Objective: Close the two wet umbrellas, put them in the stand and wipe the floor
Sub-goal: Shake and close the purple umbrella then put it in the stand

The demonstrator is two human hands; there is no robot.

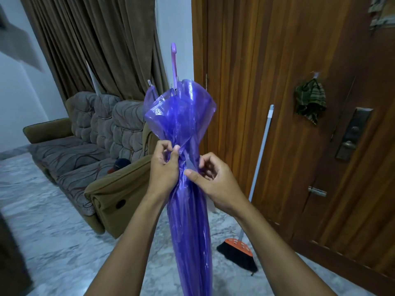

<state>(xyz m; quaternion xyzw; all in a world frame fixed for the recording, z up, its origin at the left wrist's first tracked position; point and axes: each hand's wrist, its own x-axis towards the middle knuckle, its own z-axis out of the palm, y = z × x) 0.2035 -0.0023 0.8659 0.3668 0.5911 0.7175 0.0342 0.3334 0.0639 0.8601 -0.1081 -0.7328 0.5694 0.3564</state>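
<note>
— Item, and where is it?
— Umbrella (188, 210): purple, see-through, furled. I log it in the air in front of me, above the floor (53, 242), resting on nothing I can see. Its lower end leaves the bottom edge of the view.
— Long axis?
— Near upright. The handle (174, 60) is at the top, the loose canopy skirt flares just below it, and the tip end points down toward me.
— Grips?
— Both sit at about one height, on the waist under the flare. Left grip (164, 167): narrow, fingers curled, thumb pressing a bunched fold of canopy on the left side. Right grip (213, 180): narrow, thumb and fingers pinching the strap (190, 164) on the right side.
— The relation that counts?
— The strap lies across the axis, between the two grips. I judge the step to be fastening it. The right grip holds the strap, so it would carry it round while the left steadies the roll.
— Other entries?
— A broom (236, 251) leans beside the door (277, 60), a cloth (310, 101) hangs on the door, and a sofa (85, 150) stands to the left. I can identify no stand and no second umbrella.
</note>
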